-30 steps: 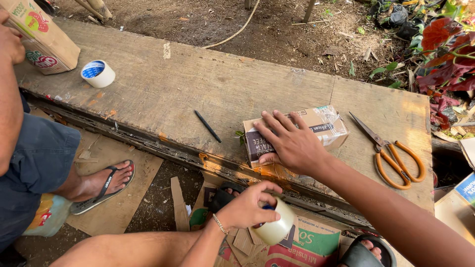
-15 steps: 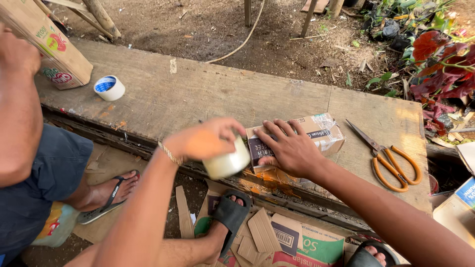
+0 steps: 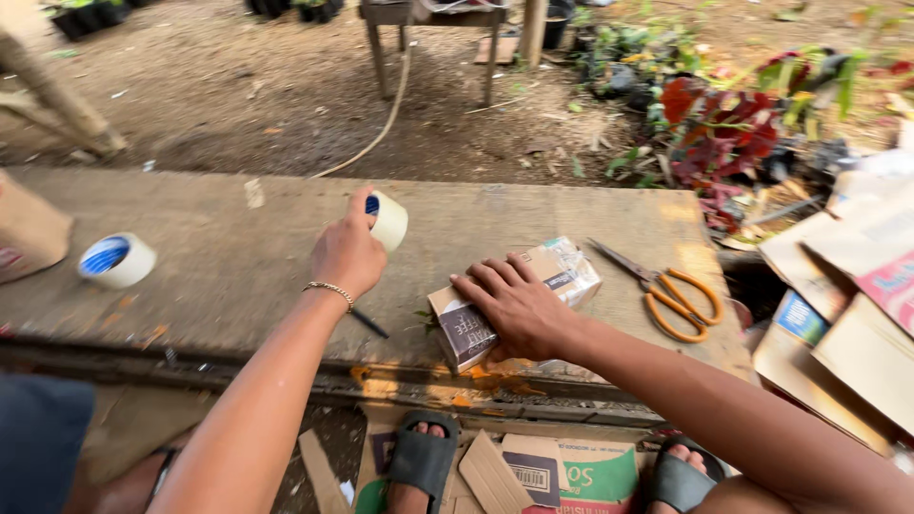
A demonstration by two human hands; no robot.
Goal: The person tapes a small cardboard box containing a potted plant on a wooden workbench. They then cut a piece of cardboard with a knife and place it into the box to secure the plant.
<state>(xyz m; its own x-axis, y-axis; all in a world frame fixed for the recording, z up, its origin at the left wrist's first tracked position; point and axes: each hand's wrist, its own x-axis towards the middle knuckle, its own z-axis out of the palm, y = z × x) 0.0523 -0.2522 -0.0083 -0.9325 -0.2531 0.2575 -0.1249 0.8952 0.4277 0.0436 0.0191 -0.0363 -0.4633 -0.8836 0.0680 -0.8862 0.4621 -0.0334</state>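
Tape roll w/ blue core [image 3: 116, 260] lies flat at far left of the wooden bench [image 3: 219, 276], well apart from both hands. Left hand [image 3: 348, 252], bracelet on wrist, is raised over bench middle, fingers clenched round a pale tape roll [image 3: 387, 220], gripping it at the rim. Black pen [image 3: 367, 325] lies on the bench just under that wrist. Right hand [image 3: 512, 306] is released, flat, fingers spread, pressing down on a small cardboard box [image 3: 562, 271] wrapped in clear film; box sits near bench front edge. Orange-handled scissors [image 3: 676, 297] lie to the right of the box, near, not touching. Flattened cardboard [image 3: 857, 314] is stacked at far right, off the bench.
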